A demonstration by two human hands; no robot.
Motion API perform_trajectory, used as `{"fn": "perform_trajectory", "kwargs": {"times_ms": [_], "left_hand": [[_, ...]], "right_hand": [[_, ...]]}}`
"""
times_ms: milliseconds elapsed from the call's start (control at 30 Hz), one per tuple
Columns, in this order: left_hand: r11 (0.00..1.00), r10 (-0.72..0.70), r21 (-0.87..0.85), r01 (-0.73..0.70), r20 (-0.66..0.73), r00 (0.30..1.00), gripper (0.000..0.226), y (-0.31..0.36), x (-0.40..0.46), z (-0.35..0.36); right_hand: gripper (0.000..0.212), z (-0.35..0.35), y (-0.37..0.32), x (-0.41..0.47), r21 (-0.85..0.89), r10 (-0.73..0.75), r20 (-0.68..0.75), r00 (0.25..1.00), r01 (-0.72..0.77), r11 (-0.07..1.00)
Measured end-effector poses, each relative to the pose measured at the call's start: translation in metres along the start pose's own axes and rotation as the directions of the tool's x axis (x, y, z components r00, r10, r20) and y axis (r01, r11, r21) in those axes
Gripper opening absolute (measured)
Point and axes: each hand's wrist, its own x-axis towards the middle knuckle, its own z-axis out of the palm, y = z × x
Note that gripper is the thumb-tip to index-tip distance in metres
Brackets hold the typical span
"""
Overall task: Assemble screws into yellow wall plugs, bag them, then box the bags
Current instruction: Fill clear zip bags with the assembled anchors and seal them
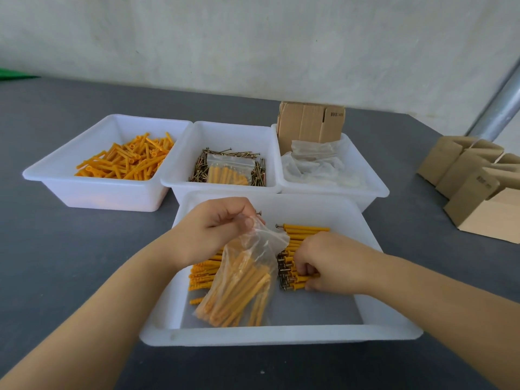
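Observation:
My left hand (216,226) pinches the mouth of a clear plastic bag (244,280) that hangs over the near white tray (281,334) and holds several yellow plugs with screws in them. My right hand (329,263) reaches into the tray and its fingers curl round assembled plugs (295,278) in the pile there. More assembled plugs (305,230) lie in a row behind that hand, and others show to the left of the bag.
Three white trays stand behind: loose yellow plugs (129,160) at left, screws (201,167) with a filled bag (228,170) on them in the middle, empty bags (315,164) and a flat carton (309,122) at right. Folded cardboard boxes (478,187) sit far right.

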Motion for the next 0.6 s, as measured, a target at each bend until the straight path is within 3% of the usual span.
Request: {"fn": "perform_trajectory", "kwargs": {"times_ms": [167, 333, 467, 600], "left_hand": [[1.000, -0.002, -0.014, 0.002, 0.001, 1.000, 0.016, 0.000, 0.000, 0.000], [1.000, -0.008, -0.019, 0.008, 0.001, 1.000, 0.016, 0.001, 0.000, 0.001], [0.999, -0.008, -0.032, 0.008, 0.012, 1.000, 0.018, 0.001, 0.000, 0.000], [0.999, -0.001, -0.043, 0.002, 0.021, 1.000, 0.018, -0.001, 0.001, 0.000]], "right_hand": [[0.009, 0.002, -0.010, 0.003, -0.125, -0.020, 0.029, 0.999, 0.023, 0.992], [0.013, -0.002, -0.008, 0.001, -0.095, -0.011, 0.047, 0.999, 0.016, 0.995], [0.008, -0.021, 0.003, -0.009, 0.071, 0.028, -0.051, 0.998, -0.025, 0.997], [0.019, -0.057, 0.024, -0.020, 0.439, 0.210, -0.279, 0.937, -0.070, 0.896]]}}
